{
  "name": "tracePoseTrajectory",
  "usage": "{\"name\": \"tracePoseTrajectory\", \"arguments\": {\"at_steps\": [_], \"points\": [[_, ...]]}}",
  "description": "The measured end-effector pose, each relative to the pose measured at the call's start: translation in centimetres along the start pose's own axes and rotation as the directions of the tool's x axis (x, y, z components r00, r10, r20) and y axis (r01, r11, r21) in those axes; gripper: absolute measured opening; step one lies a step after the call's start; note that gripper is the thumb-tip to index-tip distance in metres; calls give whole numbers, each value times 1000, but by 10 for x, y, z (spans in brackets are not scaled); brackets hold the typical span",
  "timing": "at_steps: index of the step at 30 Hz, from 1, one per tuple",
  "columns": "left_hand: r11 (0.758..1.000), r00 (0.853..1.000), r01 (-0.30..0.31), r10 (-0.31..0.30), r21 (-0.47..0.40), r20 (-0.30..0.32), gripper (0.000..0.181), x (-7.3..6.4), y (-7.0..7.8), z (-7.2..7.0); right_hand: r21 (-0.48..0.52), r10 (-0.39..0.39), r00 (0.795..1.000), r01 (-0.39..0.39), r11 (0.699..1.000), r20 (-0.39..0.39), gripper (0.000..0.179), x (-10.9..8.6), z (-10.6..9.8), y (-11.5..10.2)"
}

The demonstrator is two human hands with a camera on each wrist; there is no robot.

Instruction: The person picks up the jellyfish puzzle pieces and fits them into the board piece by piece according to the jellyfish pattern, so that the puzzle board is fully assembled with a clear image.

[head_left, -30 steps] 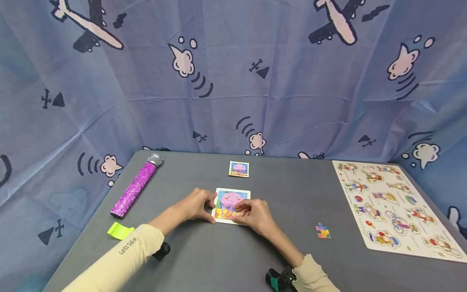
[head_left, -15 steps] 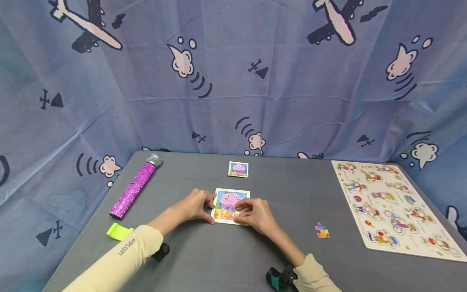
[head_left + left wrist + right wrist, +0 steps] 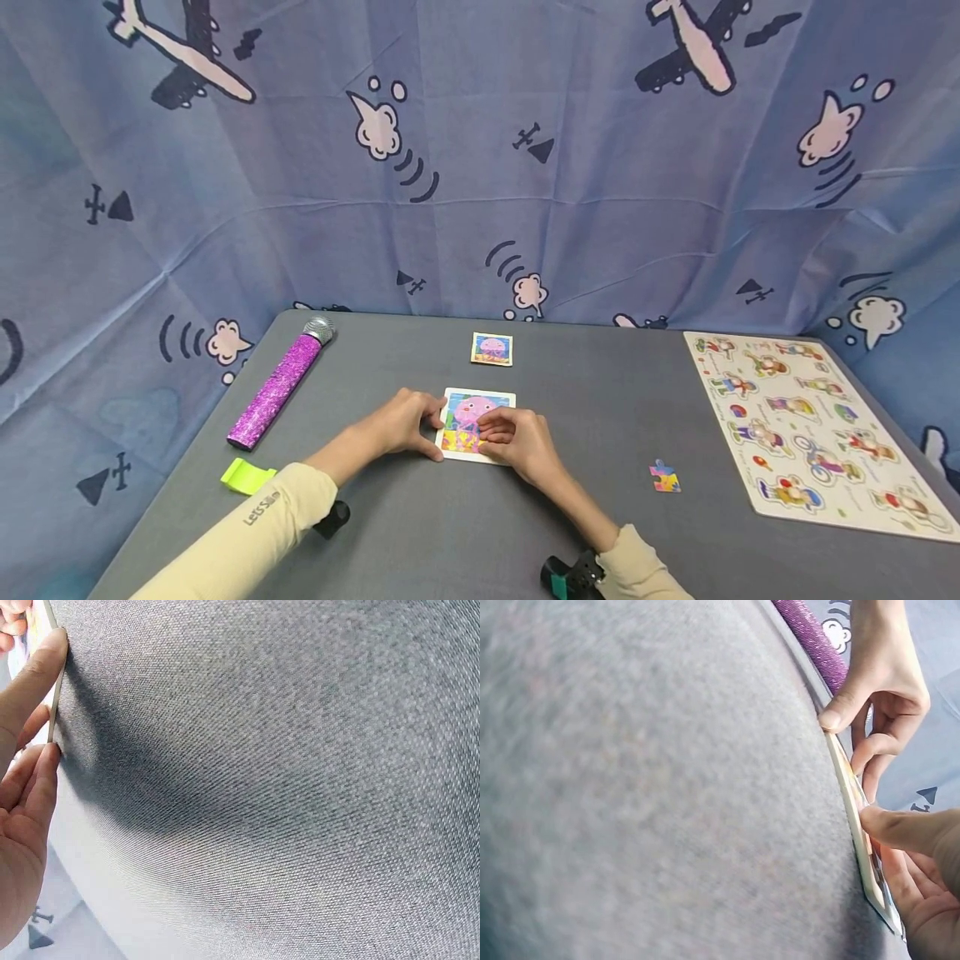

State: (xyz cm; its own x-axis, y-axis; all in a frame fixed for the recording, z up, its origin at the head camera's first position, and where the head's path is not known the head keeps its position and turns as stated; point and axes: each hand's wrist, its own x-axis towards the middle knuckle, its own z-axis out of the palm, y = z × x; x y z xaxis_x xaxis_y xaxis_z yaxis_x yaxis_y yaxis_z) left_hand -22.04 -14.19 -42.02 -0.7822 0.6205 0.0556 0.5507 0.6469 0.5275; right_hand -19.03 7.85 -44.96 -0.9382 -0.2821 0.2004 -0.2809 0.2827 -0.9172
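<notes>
A square jellyfish jigsaw puzzle (image 3: 459, 414) in a white-bordered tray lies on the grey table. My left hand (image 3: 403, 423) holds the tray's left side, thumb at the near left corner and fingers farther up the edge. Over the puzzle's lower right part, my right hand (image 3: 528, 446) has thumb and bent fingers close together on a puzzle piece, which they mostly hide. From the right wrist view, the right thumb (image 3: 889, 823) rests on the tray's near edge. One loose puzzle piece (image 3: 664, 477), yellow, pink and blue, lies to the right.
Behind the tray lies a small jellyfish picture card (image 3: 492, 349). A purple glittery microphone (image 3: 279, 387) and a lime-green plastic piece (image 3: 247, 477) are at the left. A large picture board (image 3: 817, 425) occupies the right side. A printed blue cloth (image 3: 450, 225) hangs behind the table.
My right fingers have shifted slightly left over the puzzle's lower right part. The left hand keeps its place on the tray, and the loose piece stays where it was.
</notes>
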Motion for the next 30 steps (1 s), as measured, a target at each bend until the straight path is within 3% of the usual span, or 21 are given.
{"name": "tracePoseTrajectory", "arguments": {"at_steps": [4, 13, 19, 30], "points": [[1000, 1000, 8, -8, -4, 2, 33, 0, 1, -1, 11, 1, 1000, -2, 1000, 10, 27, 1, -1, 0], [999, 999, 32, -32, 0, -4, 33, 0, 3, 2, 268, 69, 998, -64, 961, -10, 33, -7, -16, 9], [998, 998, 65, -65, 4, 8, 32, 1, 5, 2, 293, 136, 989, -114, 949, -54, 35, -18, -39, 13], [999, 1000, 29, -29, 38, 2, 34, 2, 4, 3, 268, 122, 987, -90, 959, -105, 40, -45, -89, 23]]}}
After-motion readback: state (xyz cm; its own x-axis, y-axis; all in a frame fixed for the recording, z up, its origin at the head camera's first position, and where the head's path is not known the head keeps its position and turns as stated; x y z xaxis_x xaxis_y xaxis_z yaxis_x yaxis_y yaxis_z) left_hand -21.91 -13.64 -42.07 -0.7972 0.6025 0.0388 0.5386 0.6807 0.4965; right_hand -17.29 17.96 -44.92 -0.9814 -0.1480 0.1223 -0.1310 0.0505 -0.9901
